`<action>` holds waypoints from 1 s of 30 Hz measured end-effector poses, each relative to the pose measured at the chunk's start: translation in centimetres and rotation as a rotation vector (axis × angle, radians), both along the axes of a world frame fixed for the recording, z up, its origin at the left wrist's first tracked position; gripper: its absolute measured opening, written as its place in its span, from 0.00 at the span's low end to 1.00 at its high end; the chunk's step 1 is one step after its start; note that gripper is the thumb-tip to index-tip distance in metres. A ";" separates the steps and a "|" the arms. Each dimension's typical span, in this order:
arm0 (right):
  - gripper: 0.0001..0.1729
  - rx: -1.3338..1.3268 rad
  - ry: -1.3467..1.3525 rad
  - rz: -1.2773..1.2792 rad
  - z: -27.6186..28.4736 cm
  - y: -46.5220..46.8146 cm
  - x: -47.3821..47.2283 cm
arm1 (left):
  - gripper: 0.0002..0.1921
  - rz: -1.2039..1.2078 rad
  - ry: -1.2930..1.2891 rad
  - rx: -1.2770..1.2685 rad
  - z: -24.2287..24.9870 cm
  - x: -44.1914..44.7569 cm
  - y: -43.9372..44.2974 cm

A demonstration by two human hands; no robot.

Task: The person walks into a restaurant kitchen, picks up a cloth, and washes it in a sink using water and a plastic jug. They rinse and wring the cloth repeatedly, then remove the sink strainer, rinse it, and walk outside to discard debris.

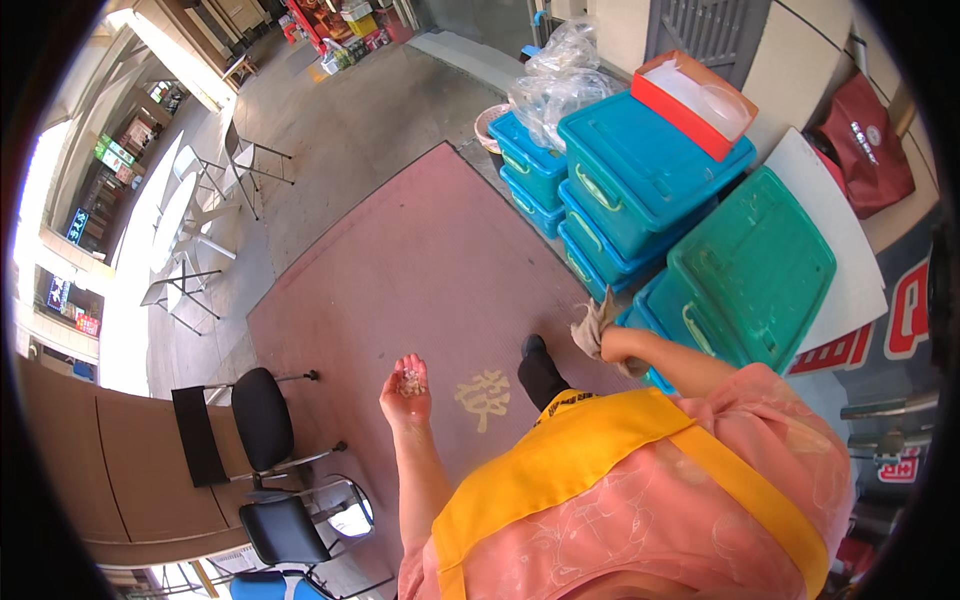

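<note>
My left hand (406,394) is turned palm up and cupped over the red floor mat. In its palm lies a small heap of whitish bits (411,382), too small to identify. My right hand (619,345) grips a crumpled beige-grey cloth (594,328), part of which sticks out past the fingers. That hand is nearest the stacked plastic storage boxes on the right. Below my arms are my yellow apron (570,472) and one dark shoe (533,345) on the mat.
Blue lidded storage boxes (645,161) and a green-lidded box (750,262) line the right side. An orange-red open box (694,105) and clear plastic bags (566,90) sit on top. Black chairs (262,420) stand at the left of the red mat (390,255), with folding chairs (244,157) farther off.
</note>
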State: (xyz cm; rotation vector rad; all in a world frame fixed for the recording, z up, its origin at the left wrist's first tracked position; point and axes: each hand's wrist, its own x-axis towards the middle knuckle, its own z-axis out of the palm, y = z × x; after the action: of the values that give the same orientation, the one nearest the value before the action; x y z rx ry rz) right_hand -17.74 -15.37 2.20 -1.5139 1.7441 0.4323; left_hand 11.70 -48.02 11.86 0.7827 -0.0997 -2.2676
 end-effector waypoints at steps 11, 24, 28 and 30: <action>0.28 0.194 -0.131 -0.722 -6.4 -12.1 -19.1 | 0.14 -0.182 -0.111 -0.007 3.9 -33.6 -24.2; 0.38 -0.035 -0.071 -1.980 -5.2 -24.9 -25.6 | 0.18 -0.769 0.654 -0.619 16.9 -91.0 -45.8; 0.37 0.318 -0.141 -2.118 -4.0 -31.6 -26.7 | 0.15 -0.503 0.349 -1.032 2.9 -103.8 -46.4; 0.36 0.433 -0.167 -2.163 -3.1 -34.2 -26.7 | 0.12 -0.391 -0.032 -1.379 -8.5 -107.7 -43.9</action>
State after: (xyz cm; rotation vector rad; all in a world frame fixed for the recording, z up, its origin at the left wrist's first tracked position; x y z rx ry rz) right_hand -44.48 -49.57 -0.85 0.9512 1.8874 -0.4445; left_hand -96.02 -91.90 3.40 0.0171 -1.7075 -1.8506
